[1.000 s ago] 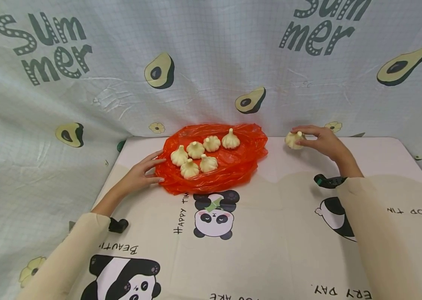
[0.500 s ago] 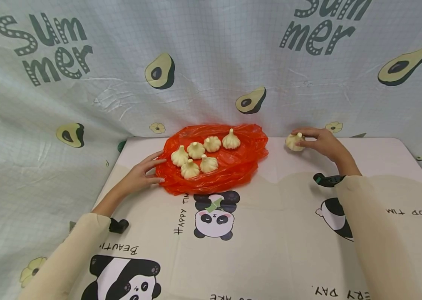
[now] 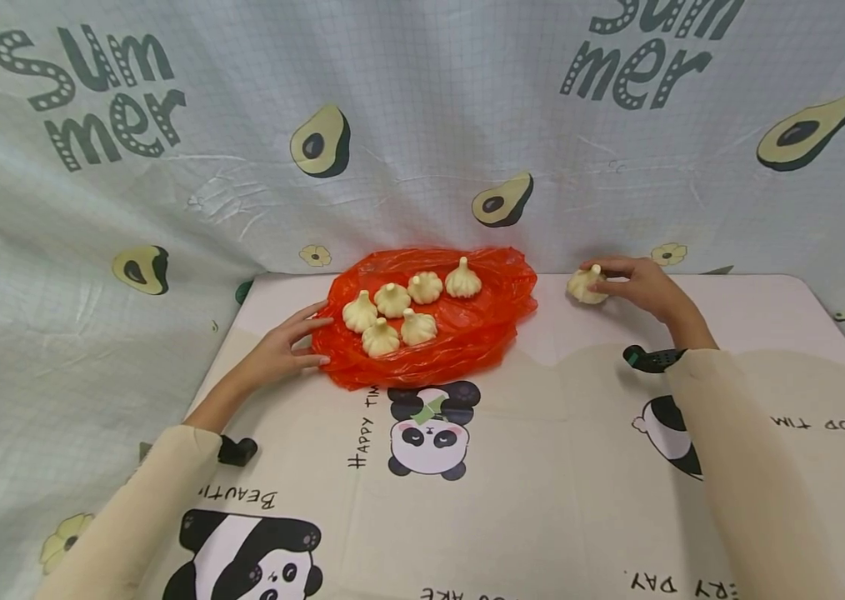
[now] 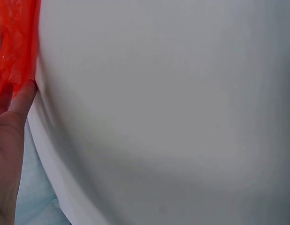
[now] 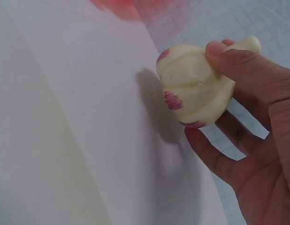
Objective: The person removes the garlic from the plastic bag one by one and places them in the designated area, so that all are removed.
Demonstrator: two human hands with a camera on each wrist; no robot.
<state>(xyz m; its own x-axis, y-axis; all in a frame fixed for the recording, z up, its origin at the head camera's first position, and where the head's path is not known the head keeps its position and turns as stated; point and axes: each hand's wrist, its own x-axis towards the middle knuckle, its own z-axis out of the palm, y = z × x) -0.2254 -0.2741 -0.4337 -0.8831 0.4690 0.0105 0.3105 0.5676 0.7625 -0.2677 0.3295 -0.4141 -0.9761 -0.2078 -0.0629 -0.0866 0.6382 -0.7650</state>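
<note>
My right hand pinches a cream-coloured garlic bulb near the back of the table, to the right of the red plastic bag. Seen from the right wrist, this garlic bulb is tilted, has purple streaks on its base, and casts a shadow on the surface. Several more garlic bulbs sit on the spread-out red bag. At the bag's left edge, my left hand touches the plastic with spread fingers. In the left wrist view, fingertips lie against the red plastic.
A pale cloth with printed pandas and lettering covers the table. Behind it rises a whitish curtain with avocado prints and "Summer" lettering. The table's back edge meets this curtain just behind the bag.
My right hand has shifted slightly left with the garlic bulb still in its grip. The left hand, the bag and the bulbs on it have stayed in place.
</note>
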